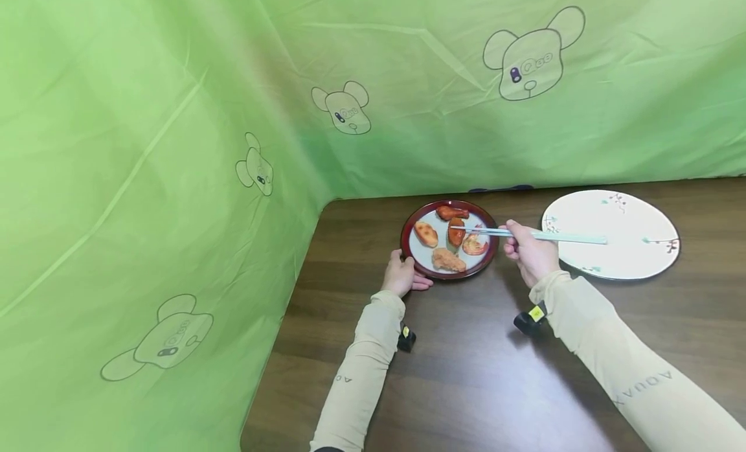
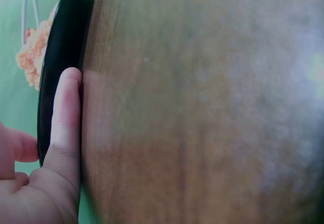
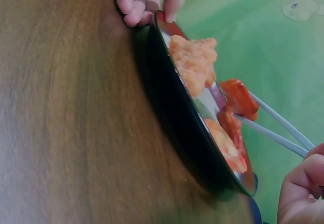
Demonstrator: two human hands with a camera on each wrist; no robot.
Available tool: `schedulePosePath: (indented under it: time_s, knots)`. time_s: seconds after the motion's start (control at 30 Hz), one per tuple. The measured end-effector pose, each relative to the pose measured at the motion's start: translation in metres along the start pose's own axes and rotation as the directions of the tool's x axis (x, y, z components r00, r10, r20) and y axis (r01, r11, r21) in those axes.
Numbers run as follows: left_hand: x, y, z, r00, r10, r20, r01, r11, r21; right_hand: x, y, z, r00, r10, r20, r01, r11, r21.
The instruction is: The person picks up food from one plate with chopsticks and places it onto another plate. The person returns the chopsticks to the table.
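My right hand (image 1: pixel 531 252) holds a pair of pale blue chopsticks (image 1: pixel 574 238), their tips at a glazed reddish-orange food piece (image 1: pixel 456 234). In the right wrist view that glazed piece (image 3: pixel 239 98) sits between the chopsticks, above the plate's surface. A round plate (image 1: pixel 408 258) with a dark red rim stands on the table. My left hand (image 1: pixel 399 274) grips its near-left rim, thumb over the edge and fingers along the outer side. Around the glazed piece lie a drumstick (image 1: pixel 452 212), a spotted oval piece (image 1: pixel 426 234), a shrimp (image 1: pixel 474 245) and a fried chicken piece (image 1: pixel 449 260).
A larger white oval plate (image 1: pixel 612 261) with small floral prints stands on the right, partly beneath the chopsticks' rear ends. Green cloth (image 1: pixel 408 147) with bear drawings hangs behind and left of the brown wooden table (image 1: pixel 454 361).
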State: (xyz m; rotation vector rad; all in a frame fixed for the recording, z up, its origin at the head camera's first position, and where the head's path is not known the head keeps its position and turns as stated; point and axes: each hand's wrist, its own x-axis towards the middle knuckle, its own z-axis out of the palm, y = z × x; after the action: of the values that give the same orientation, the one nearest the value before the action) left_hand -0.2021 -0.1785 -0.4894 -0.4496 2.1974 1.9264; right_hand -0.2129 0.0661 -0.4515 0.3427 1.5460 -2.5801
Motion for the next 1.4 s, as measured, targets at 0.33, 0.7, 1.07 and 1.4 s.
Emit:
schedulePosePath:
  time_s: [0.33,0.7,1.07,1.4]
  knots:
    - [0.002,0.001,0.003,1.000,-0.007,-0.004,0.007,1.000,-0.009,0.004,0.005,0.005,0.999,-0.006,-0.033,0.004,0.999,-0.038]
    - [0.003,-0.001,0.005,1.000,-0.006,-0.003,0.006,1.000,-0.014,0.007,0.012,0.008,0.993,0.002,-0.114,-0.016,0.993,-0.117]
    - [0.005,-0.003,0.003,1.000,-0.009,-0.009,0.008,1.000,-0.022,0.008,0.012,0.009,0.992,-0.011,-0.130,-0.019,0.974,-0.226]
    - [0.003,-0.003,0.001,1.000,-0.005,-0.005,0.005,1.000,-0.011,0.004,0.004,0.007,0.995,-0.024,-0.100,-0.002,0.966,-0.258]
